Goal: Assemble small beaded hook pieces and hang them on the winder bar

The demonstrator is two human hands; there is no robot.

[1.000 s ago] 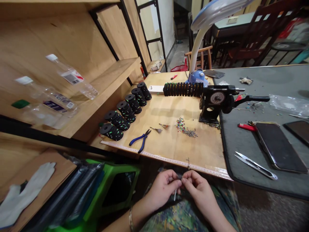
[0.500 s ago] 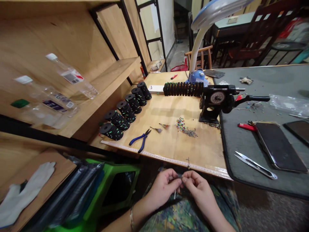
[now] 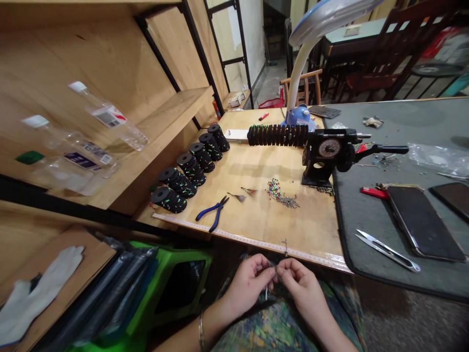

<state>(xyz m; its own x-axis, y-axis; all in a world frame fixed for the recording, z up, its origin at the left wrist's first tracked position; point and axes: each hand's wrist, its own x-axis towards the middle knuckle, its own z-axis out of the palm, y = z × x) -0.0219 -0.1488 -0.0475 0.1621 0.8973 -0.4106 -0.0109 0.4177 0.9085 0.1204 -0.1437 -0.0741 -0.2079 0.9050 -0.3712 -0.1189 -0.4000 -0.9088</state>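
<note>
My left hand (image 3: 254, 279) and my right hand (image 3: 297, 279) meet above my lap, just in front of the table edge. Thumb and forefinger of each are pinched together, and the fingertips almost touch. What they hold is too small and too hidden to name; a thin white stick-like piece (image 3: 266, 293) pokes out below my left fingers. On the edge just beyond, a small metal fitting (image 3: 286, 248) stands over the measuring tape (image 3: 242, 238). Farther in lie colourful beads (image 3: 274, 188), small metal pins (image 3: 290, 201) and blue-handled pliers (image 3: 213, 214).
Black spools (image 3: 169, 199) line the table's left side. A black hand-cranked winder (image 3: 324, 156) stands at the back beside a lamp (image 3: 297, 73). On the grey mat (image 3: 351, 215) are thread snips (image 3: 387, 251) and a phone (image 3: 427, 222). Bottles (image 3: 106, 115) rest on the left shelf.
Both hands keep almost the same place and pinch, with only a slight shift of the fingers. Nothing on the table has visibly moved.
</note>
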